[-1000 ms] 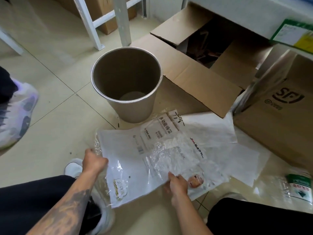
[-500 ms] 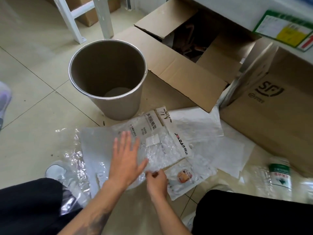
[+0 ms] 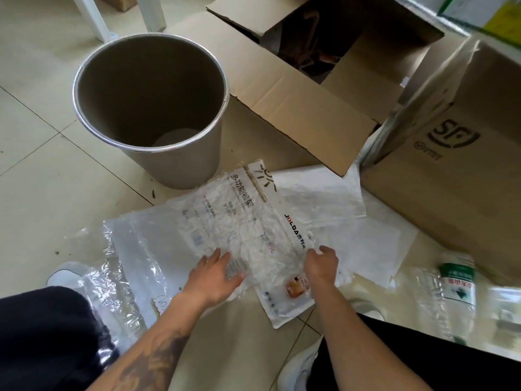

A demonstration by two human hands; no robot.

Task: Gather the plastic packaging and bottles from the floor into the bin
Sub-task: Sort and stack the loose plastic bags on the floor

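A heap of clear and white plastic packaging (image 3: 242, 221) lies on the tiled floor in front of me. My left hand (image 3: 214, 273) presses flat on the crumpled clear sheet, fingers spread. My right hand (image 3: 321, 262) pinches the edge of a white printed bag (image 3: 293, 227) beside it. The tan bin (image 3: 149, 108) with a metal rim stands empty just beyond the heap. A clear plastic bottle (image 3: 456, 289) with a green-and-white label lies on the floor at the right.
An open cardboard box (image 3: 296, 88) lies behind the heap, its flap reaching toward the bin. A closed SF carton (image 3: 462, 153) stands at the right. White frame legs (image 3: 95, 21) rise at the back left. My knees and white shoes (image 3: 66, 273) flank the heap.
My left hand has slid from the heap's left edge to its middle and lies flat there. My right hand has shifted right onto the white bag. The view has closed in on the bin.
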